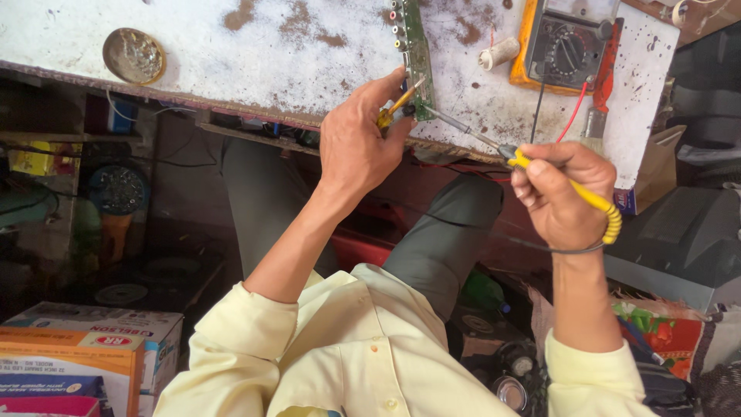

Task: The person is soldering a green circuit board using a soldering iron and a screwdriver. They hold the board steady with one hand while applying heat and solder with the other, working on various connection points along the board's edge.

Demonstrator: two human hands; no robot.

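My right hand (557, 193) grips a yellow-handled soldering iron (575, 189), its metal tip reaching left to the near end of a narrow green circuit board (415, 46) on the stained white bench (255, 54). My left hand (359, 143) pinches a small yellow tool (395, 108) against the same end of the board, right beside the iron's tip. Both hands hover at the bench's near edge, above my knees in grey trousers.
A multimeter in an orange case (567, 42) with red and black leads lies at the back right, a small brush (600, 93) beside it. A round metal lid (133, 55) sits far left. Cardboard boxes (85, 355) stand on the floor at lower left.
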